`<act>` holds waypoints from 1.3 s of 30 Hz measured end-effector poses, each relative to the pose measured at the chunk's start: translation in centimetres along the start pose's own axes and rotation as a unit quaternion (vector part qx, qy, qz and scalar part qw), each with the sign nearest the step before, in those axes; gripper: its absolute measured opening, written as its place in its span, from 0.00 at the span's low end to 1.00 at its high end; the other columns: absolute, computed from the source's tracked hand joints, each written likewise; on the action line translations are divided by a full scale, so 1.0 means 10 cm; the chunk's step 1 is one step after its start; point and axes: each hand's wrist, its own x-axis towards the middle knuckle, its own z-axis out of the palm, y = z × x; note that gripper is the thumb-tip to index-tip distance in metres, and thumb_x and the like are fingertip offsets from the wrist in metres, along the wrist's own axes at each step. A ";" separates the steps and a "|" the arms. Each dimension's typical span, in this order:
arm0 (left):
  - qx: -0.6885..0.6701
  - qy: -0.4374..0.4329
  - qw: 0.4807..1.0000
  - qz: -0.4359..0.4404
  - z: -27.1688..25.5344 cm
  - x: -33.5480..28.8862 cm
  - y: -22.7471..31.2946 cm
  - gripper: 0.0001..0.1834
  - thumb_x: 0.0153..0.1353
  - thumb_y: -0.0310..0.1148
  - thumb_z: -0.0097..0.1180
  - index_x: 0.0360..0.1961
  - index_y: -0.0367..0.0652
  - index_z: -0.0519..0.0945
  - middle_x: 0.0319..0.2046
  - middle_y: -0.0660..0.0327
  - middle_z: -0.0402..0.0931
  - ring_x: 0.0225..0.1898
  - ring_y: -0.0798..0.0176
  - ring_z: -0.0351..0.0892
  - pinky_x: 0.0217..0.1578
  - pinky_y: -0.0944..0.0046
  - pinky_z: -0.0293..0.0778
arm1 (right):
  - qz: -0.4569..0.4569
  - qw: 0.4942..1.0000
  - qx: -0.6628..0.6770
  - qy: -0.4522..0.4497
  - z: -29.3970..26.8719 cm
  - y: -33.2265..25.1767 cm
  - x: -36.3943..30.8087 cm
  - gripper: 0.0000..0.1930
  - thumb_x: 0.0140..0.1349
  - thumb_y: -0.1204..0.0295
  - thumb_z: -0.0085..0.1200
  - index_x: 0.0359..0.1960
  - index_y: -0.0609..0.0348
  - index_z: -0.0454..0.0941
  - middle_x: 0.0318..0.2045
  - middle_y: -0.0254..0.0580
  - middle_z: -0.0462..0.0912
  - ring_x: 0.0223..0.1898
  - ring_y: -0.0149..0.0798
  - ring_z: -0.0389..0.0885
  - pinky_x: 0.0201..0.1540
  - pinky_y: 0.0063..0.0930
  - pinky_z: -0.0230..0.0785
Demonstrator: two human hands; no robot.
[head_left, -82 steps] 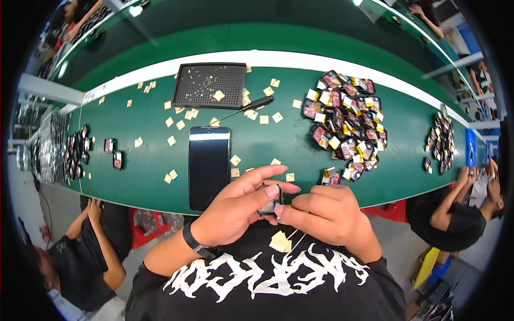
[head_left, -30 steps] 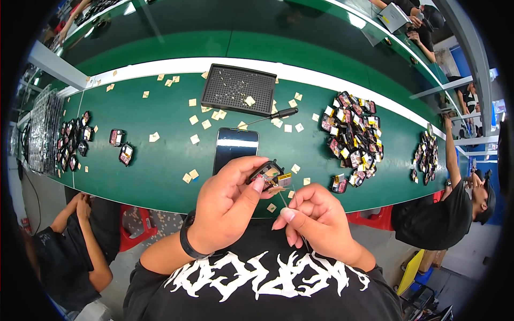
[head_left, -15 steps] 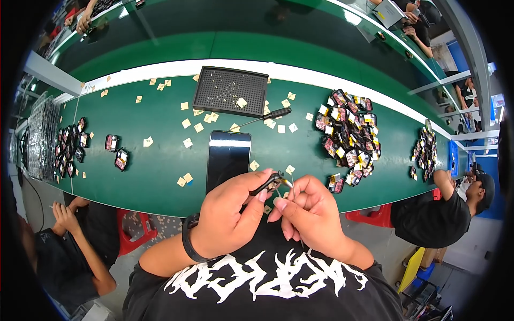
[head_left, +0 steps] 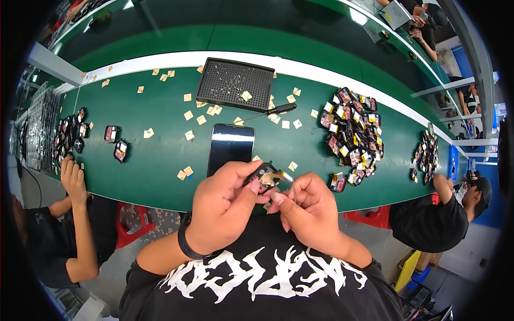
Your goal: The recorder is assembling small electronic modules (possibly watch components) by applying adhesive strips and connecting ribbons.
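Between the fingers and thumb of my left hand [head_left: 222,206] is a small black electronic device [head_left: 263,176], tilted so that its open inner side shows. A pale square piece lies inside it, and a silver and yellow part sticks out toward my right hand [head_left: 308,206]. That hand is closed on a thin metal tool [head_left: 293,188], held upright beside the device; its tip is too fine to make out. The right fingertips almost touch the device's lower edge. Just beyond my left hand lies a dark phone [head_left: 231,145] on the green table [head_left: 176,139].
A black perforated tray [head_left: 235,83] stands at the back, with a screwdriver [head_left: 281,109] near it. Pale square pieces [head_left: 148,132] are scattered about. Similar devices form a large pile [head_left: 353,134] at right and others farther out. Co-workers sit at both sides.
My left hand has turned the device, so its inside now faces up more. The co-worker at left has raised a hand to the table edge beside the left pile.
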 end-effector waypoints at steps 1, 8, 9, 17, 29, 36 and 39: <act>-0.015 0.004 0.999 -0.038 0.00 0.01 0.04 0.16 0.73 0.20 0.45 0.60 0.28 0.70 0.52 0.50 0.78 0.51 0.61 0.83 0.50 0.63 0.83 | -0.026 0.999 -0.046 -0.012 -0.04 0.03 0.00 0.11 0.70 0.79 0.54 0.38 0.59 0.62 0.28 0.43 0.83 0.20 0.20 0.75 0.18 0.16 0.63; -0.078 -0.013 0.994 -0.072 0.01 -0.04 0.06 0.17 0.73 0.20 0.44 0.61 0.30 0.69 0.53 0.51 0.77 0.52 0.62 0.82 0.52 0.63 0.83 | -0.140 0.963 -0.223 -0.053 -0.25 0.09 -0.04 0.10 0.68 0.78 0.60 0.39 0.62 0.68 0.29 0.40 0.85 0.26 0.20 0.79 0.26 0.19 0.70; -0.079 -0.012 0.994 -0.071 0.01 -0.05 0.06 0.17 0.73 0.20 0.44 0.61 0.30 0.69 0.53 0.51 0.77 0.52 0.62 0.82 0.52 0.63 0.83 | -0.140 0.963 -0.224 -0.054 -0.27 0.06 -0.04 0.10 0.68 0.78 0.60 0.39 0.62 0.68 0.29 0.40 0.85 0.26 0.20 0.79 0.26 0.19 0.70; 0.063 -0.033 0.997 -0.012 0.03 -0.08 0.01 0.18 0.71 0.17 0.46 0.61 0.29 0.70 0.52 0.51 0.77 0.52 0.62 0.81 0.52 0.63 0.82 | 0.015 0.988 -0.141 -0.062 -0.30 -0.06 -0.12 0.09 0.69 0.76 0.58 0.42 0.62 0.68 0.30 0.40 0.85 0.24 0.22 0.78 0.25 0.17 0.67; 0.073 -0.003 0.997 0.039 0.04 -0.08 -0.01 0.17 0.70 0.16 0.47 0.59 0.27 0.70 0.52 0.48 0.77 0.52 0.59 0.82 0.53 0.60 0.82 | -0.038 0.986 -0.117 -0.112 -0.39 0.00 -0.21 0.10 0.63 0.78 0.65 0.38 0.62 0.73 0.31 0.36 0.82 0.27 0.18 0.73 0.27 0.16 0.63; 0.015 -0.019 1.000 -0.005 0.07 -0.06 -0.03 0.18 0.70 0.15 0.46 0.60 0.26 0.68 0.54 0.46 0.77 0.54 0.59 0.81 0.55 0.59 0.81 | -0.124 0.974 -0.182 0.061 -0.25 -0.21 -0.05 0.09 0.60 0.78 0.67 0.39 0.67 0.82 0.27 0.31 0.79 0.24 0.17 0.71 0.23 0.16 0.60; 0.061 0.009 0.997 0.049 0.10 -0.05 -0.06 0.17 0.67 0.17 0.52 0.57 0.27 0.73 0.45 0.50 0.81 0.45 0.64 0.86 0.43 0.67 0.83 | -0.225 0.898 -0.379 0.003 -0.22 -0.32 0.14 0.08 0.57 0.79 0.67 0.37 0.66 0.83 0.26 0.35 0.80 0.20 0.21 0.71 0.21 0.18 0.60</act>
